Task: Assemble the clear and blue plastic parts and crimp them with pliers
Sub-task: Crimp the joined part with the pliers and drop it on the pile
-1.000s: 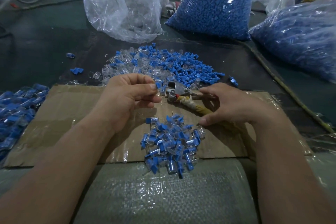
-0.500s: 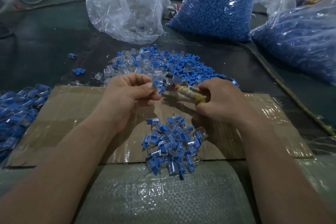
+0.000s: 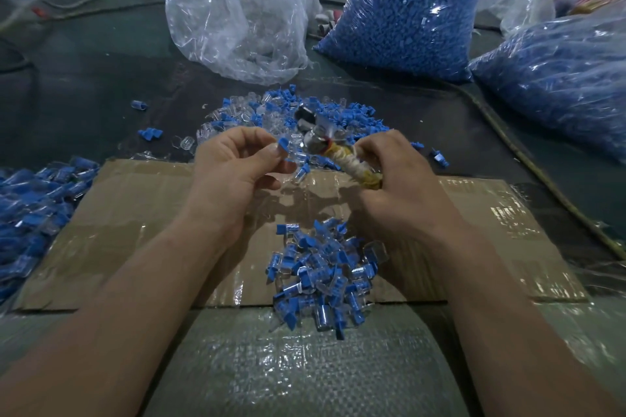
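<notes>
Two grips | left hand [image 3: 233, 176] fingers [image 3: 267, 155] pinch blue-clear part [image 3: 284, 146] | right hand [image 3: 406, 196] fingers [image 3: 374, 145] wrap pliers [image 3: 342, 159]

Dark surface [image 3: 84, 85] — carries taped cardboard sheet [image 3: 135, 213], loose blue-and-clear parts [image 3: 342, 112], clear bag [image 3: 237, 10], blue-filled bags [image 3: 406, 10].

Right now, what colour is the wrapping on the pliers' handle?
Off-white with yellow, on the metal pliers' wrapped handle in the right hand; head view.

Your left hand [image 3: 233, 173] and right hand [image 3: 403, 186] were bare, and the left thumbnail [image 3: 273, 155], right at the grip, was short and plain. Back from each grip, your wrists and forearms [image 3: 142, 298] were uncovered to the frame's near edge.
</notes>
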Action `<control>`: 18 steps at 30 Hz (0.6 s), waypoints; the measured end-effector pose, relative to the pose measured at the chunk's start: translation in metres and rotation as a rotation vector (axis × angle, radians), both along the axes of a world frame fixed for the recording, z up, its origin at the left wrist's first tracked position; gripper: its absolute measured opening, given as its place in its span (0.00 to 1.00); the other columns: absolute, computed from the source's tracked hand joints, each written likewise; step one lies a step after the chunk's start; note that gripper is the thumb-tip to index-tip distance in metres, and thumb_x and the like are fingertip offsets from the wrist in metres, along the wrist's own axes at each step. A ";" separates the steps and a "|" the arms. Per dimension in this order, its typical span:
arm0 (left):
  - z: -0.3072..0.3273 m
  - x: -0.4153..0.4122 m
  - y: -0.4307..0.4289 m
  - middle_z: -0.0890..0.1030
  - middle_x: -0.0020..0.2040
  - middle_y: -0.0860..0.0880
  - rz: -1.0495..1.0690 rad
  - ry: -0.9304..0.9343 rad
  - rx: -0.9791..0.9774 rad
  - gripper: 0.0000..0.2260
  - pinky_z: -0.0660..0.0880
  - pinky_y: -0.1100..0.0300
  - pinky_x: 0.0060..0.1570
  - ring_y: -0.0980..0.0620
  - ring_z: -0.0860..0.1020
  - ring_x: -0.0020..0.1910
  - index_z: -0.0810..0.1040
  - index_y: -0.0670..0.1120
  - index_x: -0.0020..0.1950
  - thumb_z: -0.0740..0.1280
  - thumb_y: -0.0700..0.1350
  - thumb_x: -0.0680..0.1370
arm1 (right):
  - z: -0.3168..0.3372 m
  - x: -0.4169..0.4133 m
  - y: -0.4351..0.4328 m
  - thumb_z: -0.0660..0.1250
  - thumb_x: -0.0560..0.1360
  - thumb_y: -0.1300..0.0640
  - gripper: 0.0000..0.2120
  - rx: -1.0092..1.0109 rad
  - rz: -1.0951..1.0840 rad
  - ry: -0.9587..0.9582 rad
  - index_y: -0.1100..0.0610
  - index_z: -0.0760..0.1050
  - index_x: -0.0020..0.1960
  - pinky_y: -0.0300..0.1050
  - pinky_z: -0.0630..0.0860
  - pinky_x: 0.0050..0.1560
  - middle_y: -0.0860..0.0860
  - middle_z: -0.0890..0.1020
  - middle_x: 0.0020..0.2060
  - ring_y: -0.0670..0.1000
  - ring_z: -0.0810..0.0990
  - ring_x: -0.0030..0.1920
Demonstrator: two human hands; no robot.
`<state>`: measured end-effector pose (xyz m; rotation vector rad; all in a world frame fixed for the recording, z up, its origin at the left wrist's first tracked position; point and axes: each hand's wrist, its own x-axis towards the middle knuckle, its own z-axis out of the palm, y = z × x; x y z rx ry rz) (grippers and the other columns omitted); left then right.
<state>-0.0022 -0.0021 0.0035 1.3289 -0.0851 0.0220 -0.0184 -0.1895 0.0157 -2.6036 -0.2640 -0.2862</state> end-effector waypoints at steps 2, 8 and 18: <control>-0.001 0.000 0.001 0.82 0.35 0.49 0.003 -0.032 0.021 0.04 0.74 0.68 0.29 0.55 0.81 0.34 0.75 0.43 0.42 0.65 0.34 0.74 | 0.000 0.000 0.002 0.66 0.69 0.62 0.15 -0.021 0.018 0.030 0.49 0.64 0.50 0.39 0.61 0.38 0.46 0.66 0.46 0.45 0.65 0.44; -0.003 0.002 0.000 0.82 0.34 0.50 0.009 -0.079 0.052 0.06 0.74 0.68 0.29 0.55 0.81 0.35 0.75 0.44 0.41 0.65 0.33 0.73 | 0.001 -0.002 0.004 0.67 0.70 0.59 0.14 -0.021 0.038 0.069 0.50 0.65 0.50 0.32 0.63 0.40 0.45 0.66 0.44 0.45 0.66 0.43; -0.001 -0.002 -0.001 0.82 0.33 0.51 0.012 -0.111 0.073 0.07 0.74 0.68 0.30 0.56 0.81 0.34 0.75 0.44 0.41 0.65 0.33 0.73 | 0.003 -0.003 0.006 0.67 0.69 0.59 0.13 -0.067 0.074 0.104 0.48 0.65 0.47 0.31 0.59 0.38 0.39 0.65 0.39 0.37 0.65 0.40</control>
